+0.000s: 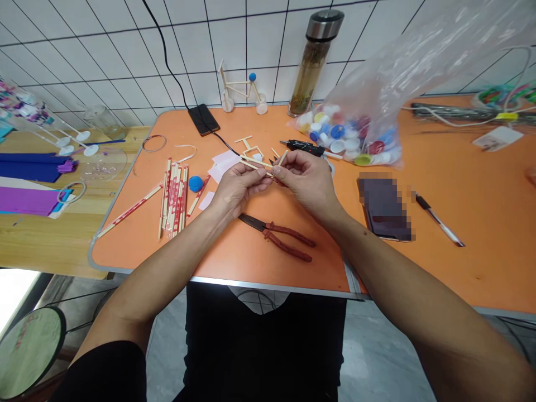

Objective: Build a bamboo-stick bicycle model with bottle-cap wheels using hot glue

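Note:
Over the orange table, both hands meet in front of me. Thin pale wooden sticks (256, 162) are pinched between the thumb and fingers of my left hand (234, 187). My right hand (310, 178) grips a short wooden stick (283, 157), tilted up, close against the left hand's sticks. Whether the pieces are joined is hidden by the fingertips. Just beyond lies a small frame of glued sticks (247, 146). A black glue gun (305, 147) rests behind my right hand. Red-handled pliers (272, 229) lie below the hands, jaws apart from both.
Wrapped chopsticks (173, 195) and a blue ball (195, 183) lie left. A stick bicycle model (243, 89) stands at the wall beside a tea bottle (312, 67). Right are a bag of bottle caps (355, 131), a pixelated phone (385, 206) and a pen (439, 219). Another phone (204, 119) has a cable.

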`<state>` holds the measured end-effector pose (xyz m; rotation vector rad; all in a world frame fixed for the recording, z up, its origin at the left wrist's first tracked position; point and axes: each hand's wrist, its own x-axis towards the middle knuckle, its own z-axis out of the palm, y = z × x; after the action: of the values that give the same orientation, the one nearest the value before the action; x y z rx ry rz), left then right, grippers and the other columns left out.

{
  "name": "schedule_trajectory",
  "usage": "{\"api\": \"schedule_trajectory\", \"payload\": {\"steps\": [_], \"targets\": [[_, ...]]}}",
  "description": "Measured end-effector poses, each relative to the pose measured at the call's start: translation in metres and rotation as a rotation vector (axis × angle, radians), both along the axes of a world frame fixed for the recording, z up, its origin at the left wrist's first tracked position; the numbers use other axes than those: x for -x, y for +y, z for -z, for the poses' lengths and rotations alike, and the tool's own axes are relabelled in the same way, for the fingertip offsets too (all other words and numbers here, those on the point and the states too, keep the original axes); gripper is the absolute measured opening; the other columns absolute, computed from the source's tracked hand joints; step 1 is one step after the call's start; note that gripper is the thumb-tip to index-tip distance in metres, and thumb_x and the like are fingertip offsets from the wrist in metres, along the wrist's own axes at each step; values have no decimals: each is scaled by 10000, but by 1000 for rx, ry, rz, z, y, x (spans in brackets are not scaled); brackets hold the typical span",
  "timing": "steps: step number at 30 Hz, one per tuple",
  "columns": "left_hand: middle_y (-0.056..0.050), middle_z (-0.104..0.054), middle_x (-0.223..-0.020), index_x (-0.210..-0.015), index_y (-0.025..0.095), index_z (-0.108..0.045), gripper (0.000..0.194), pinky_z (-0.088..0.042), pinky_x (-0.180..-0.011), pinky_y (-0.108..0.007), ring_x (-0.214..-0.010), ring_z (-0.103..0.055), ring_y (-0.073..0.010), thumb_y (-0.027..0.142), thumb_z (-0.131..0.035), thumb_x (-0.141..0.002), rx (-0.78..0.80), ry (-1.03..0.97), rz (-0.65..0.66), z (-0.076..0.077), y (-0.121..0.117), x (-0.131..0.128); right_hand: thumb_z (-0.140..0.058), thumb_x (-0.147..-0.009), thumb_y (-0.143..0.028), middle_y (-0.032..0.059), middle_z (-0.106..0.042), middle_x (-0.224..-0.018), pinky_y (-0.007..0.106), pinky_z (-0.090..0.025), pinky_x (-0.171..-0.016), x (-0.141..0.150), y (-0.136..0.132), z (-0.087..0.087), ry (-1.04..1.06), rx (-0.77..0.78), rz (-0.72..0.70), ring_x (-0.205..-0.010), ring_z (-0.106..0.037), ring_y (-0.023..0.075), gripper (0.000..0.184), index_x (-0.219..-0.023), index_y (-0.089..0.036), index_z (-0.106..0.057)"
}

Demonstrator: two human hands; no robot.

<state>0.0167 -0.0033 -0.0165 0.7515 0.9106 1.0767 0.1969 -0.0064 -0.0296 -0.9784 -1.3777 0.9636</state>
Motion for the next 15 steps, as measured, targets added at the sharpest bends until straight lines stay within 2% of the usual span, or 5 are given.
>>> {"api": "schedule_trajectory", "payload": {"steps": [6, 10, 15], "targets": [[-21, -839, -840, -922, 136, -788, 103, -636, -722, -184, -702, -807, -97, 50, -822, -967, 0, 3, 0, 0, 1, 0, -1000, -843, -553, -1, -676, -780, 347, -533, -711, 0, 1, 1, 2, -17, -8, -738, -584, 171, 429, -779, -253, -699], [-14, -838, -851, -920, 147, -784, 122, -632, -728, -184, -707, -804, -96, 89, -891, -930, -2, 19, 4, 1, 1, 1, -1001, -840, -590, 1, -678, -782, 356, -537, -713, 0, 1, 1, -11, -9, -2, -741, -588, 177, 451, -781, -258, -701], [-14, -832, -844, -925, 140, -784, 100, -630, -710, -189, -692, -799, -94, 82, -862, -951, 1, 14, 2, 1, 1, 1, -1003, -830, -630, 3, -678, -787, 358, -530, -718, 0, 0, 0, -11, -7, -6, -740, -581, 177, 483, -779, -260, -696]]}}
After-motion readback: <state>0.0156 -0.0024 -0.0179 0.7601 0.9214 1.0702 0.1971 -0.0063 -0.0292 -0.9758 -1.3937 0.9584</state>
